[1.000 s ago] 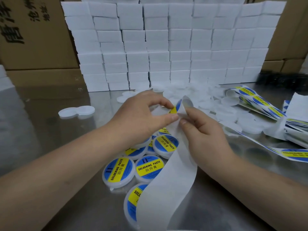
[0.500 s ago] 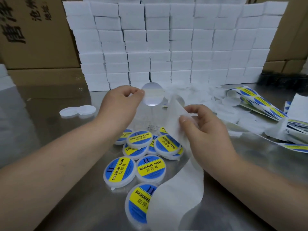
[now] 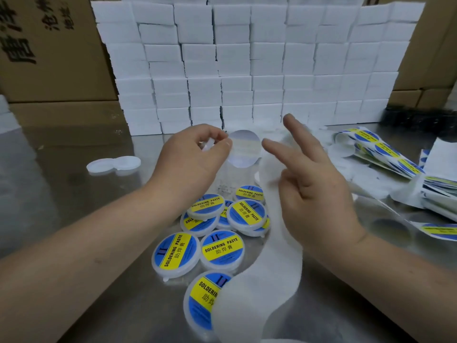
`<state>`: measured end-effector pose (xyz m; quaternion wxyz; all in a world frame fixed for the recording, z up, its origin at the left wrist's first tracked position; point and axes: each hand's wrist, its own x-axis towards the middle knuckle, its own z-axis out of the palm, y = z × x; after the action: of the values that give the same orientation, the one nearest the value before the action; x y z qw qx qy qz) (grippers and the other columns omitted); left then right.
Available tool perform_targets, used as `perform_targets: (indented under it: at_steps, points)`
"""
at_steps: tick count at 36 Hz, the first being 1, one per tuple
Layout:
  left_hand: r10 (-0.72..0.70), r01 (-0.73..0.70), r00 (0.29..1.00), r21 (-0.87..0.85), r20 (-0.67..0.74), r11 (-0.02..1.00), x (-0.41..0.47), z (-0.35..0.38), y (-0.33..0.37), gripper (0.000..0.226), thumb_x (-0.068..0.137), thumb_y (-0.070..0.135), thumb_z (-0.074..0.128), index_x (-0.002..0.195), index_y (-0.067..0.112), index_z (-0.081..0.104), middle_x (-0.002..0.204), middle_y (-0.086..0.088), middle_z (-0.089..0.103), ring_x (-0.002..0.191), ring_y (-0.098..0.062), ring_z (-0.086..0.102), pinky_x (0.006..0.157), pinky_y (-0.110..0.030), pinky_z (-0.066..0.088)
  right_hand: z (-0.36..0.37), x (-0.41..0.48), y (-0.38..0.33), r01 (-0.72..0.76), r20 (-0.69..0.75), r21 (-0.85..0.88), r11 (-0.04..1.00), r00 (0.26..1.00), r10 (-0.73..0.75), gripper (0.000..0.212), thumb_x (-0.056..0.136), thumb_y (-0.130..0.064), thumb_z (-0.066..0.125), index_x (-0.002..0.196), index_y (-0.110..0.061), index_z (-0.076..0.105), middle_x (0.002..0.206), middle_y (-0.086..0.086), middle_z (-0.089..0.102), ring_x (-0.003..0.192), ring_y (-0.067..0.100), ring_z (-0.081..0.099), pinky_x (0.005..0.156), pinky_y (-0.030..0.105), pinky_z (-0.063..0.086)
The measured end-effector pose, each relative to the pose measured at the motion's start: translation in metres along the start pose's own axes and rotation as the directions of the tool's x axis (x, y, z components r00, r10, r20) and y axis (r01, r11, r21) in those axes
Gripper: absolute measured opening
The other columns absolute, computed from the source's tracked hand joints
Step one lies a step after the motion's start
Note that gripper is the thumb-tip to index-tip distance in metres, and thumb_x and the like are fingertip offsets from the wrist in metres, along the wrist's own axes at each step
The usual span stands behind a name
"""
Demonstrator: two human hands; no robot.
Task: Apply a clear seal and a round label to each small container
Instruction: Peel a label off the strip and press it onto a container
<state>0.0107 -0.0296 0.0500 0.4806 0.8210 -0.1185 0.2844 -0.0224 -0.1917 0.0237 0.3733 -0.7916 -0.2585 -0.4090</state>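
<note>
now: left hand is raised over the steel table, thumb and forefinger pinching the left edge of a round clear seal; the seal hangs in the air, touching nothing else. something small and white sits inside the curled fingers, can't identify it. right hand is just beside the seal, apart from it, index and middle fingers straight and spread, the other two curled. the white backing strip runs from under this hand toward the near edge; can't tell whether the curled fingers grip it.

edges/room: the back is closed off by a wall of stacked white boxes, with cardboard cartons behind. bare steel shows left of the left forearm, out to two white lids. the right side is crowded with label strips and loose white discs. the strip's near end overlaps the nearest of the labelled containers clustered below the hands.

writing: the round blue labels have a yellow band reading "soldering paste" and 助焊膏, with a "ii" mark. the carton has large black chinese characters, cut off.
</note>
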Motion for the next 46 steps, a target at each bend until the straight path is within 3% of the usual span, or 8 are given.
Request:
perform_targets:
  at_steps: [4,7,10,20,28,36,41,46]
  points:
    - [0.009,-0.009,1.000,-0.017,-0.008,1.000,-0.001,0.001,0.001,0.017,0.083,0.032,0.060,0.068,0.041,0.058,0.074,0.027,0.058,0.073,0.022,0.047,0.056,0.004,0.033,-0.003,0.001,-0.001,0.030,-0.001,-0.053,0.998,1.000,-0.030,0.051,0.069,0.005,0.040,0.104,-0.016,0.070,0.129,-0.013,0.044,0.109,0.009,0.048,0.073,0.024,0.043]
    - [0.027,-0.027,1.000,-0.032,-0.014,0.999,-0.002,0.001,0.000,0.018,0.084,0.032,0.059,0.068,0.041,0.058,0.078,0.025,0.059,0.074,0.022,0.048,0.059,0.005,0.033,-0.003,0.000,0.001,0.031,0.015,-0.060,0.998,0.999,-0.030,0.037,0.072,0.002,0.042,0.087,-0.011,0.074,0.092,-0.004,0.069,0.091,0.009,0.057,0.071,0.021,0.044]
    - [0.064,-0.065,0.998,-0.012,-0.027,0.998,-0.003,0.000,0.001,0.017,0.084,0.036,0.059,0.069,0.042,0.057,0.086,0.021,0.060,0.081,0.018,0.049,0.062,0.004,0.033,-0.003,0.001,0.002,-0.048,0.013,-0.059,0.997,0.999,0.049,0.032,0.070,0.001,0.044,0.079,-0.010,0.072,0.074,-0.010,0.062,0.085,0.007,0.053,0.070,0.011,0.038]
    - [0.334,-0.331,0.942,0.132,-0.002,0.934,-0.011,-0.003,0.012,0.014,0.070,0.049,0.062,0.080,0.044,0.054,0.091,0.023,0.050,0.092,0.009,0.049,0.080,-0.004,0.034,-0.004,0.000,0.003,-0.377,0.093,0.177,0.909,0.926,0.366,0.051,0.074,-0.060,0.029,0.062,-0.025,0.065,0.069,-0.017,0.064,0.072,0.000,0.056,0.067,0.020,0.041]
    - [0.477,-0.475,0.876,0.305,0.074,0.825,-0.015,-0.006,0.015,0.043,0.071,0.043,0.062,0.092,0.007,0.069,0.100,-0.009,0.060,0.094,-0.026,0.055,0.081,-0.033,0.045,-0.003,0.003,0.004,-0.397,0.010,0.236,0.887,0.914,0.406,0.032,0.079,-0.043,0.045,0.064,-0.018,0.057,0.047,-0.007,0.042,0.045,0.002,0.039,0.044,0.013,0.029]
    - [0.473,-0.458,0.878,0.410,0.072,0.788,-0.009,-0.002,0.005,0.021,0.074,0.018,0.066,0.092,0.007,0.066,0.102,-0.010,0.061,0.096,-0.029,0.056,0.081,-0.017,0.031,0.001,0.002,0.009,-0.426,0.040,0.275,0.862,0.901,0.433,0.018,0.076,-0.039,0.051,0.063,-0.042,0.063,0.047,-0.014,0.049,0.047,0.000,0.042,0.046,0.013,0.032]
    - [-0.041,0.040,0.999,-0.060,-0.011,0.997,0.000,0.000,0.005,0.029,0.086,0.007,0.045,0.085,0.035,0.052,0.091,0.017,0.051,0.081,-0.004,0.050,0.067,-0.022,0.042,0.001,0.003,0.011,-0.410,0.037,0.303,0.860,0.907,0.420,0.017,0.082,-0.035,0.052,0.069,-0.038,0.063,0.053,-0.010,0.048,0.050,0.001,0.040,0.047,0.014,0.034]
    - [-0.286,0.390,0.921,-0.626,0.265,0.675,0.003,0.004,0.013,0.024,0.098,0.014,0.035,0.099,0.023,0.057,0.104,0.000,0.062,0.082,-0.013,0.065,0.080,-0.028,0.050,0.005,-0.001,0.008,-0.466,0.187,0.368,0.805,0.885,0.427,0.016,0.079,-0.037,0.052,0.068,-0.036,0.064,0.053,-0.010,0.049,0.052,0.005,0.043,0.053,0.023,0.037]
